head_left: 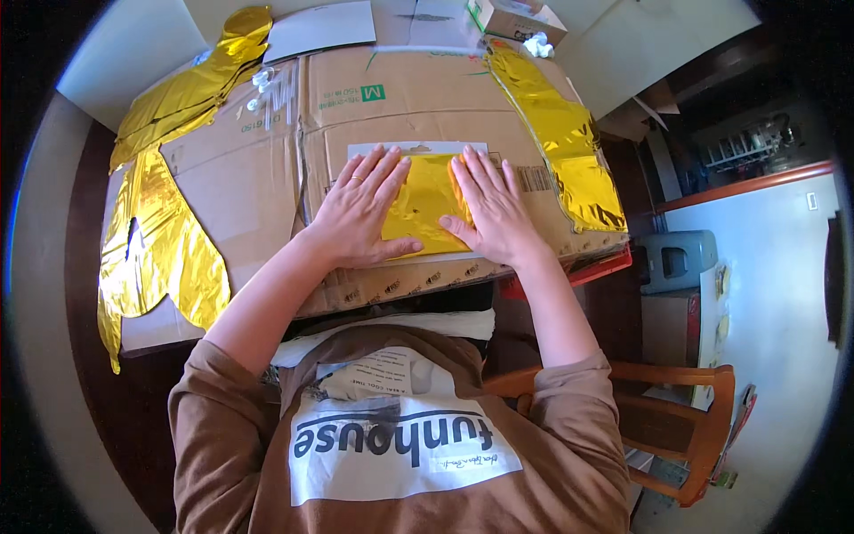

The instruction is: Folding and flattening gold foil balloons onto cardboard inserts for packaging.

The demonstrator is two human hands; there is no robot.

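Observation:
A gold foil sheet (431, 203) lies over a white card (362, 149) whose top edge has a small cut-out. Flat on the left part of the foil rests my left hand (360, 205), fingers stretched out and a ring on one finger. My right hand (492, 206) presses on the foil's right side, also with fingers spread. Between the two thumbs the foil shows bare and slightly wrinkled. Under all this is a large flattened cardboard box (249, 178) with tape and green print. What lies beneath my palms is hidden.
Cut gold foil pieces lie at the left (160, 240) and right (569, 151) of the cardboard. Crumpled white tissue (539, 44), a small box (516, 20) and a white sheet (320, 28) are at the far edge. A wooden chair (703, 418) and a grey plastic stool (680, 258) stand to the right.

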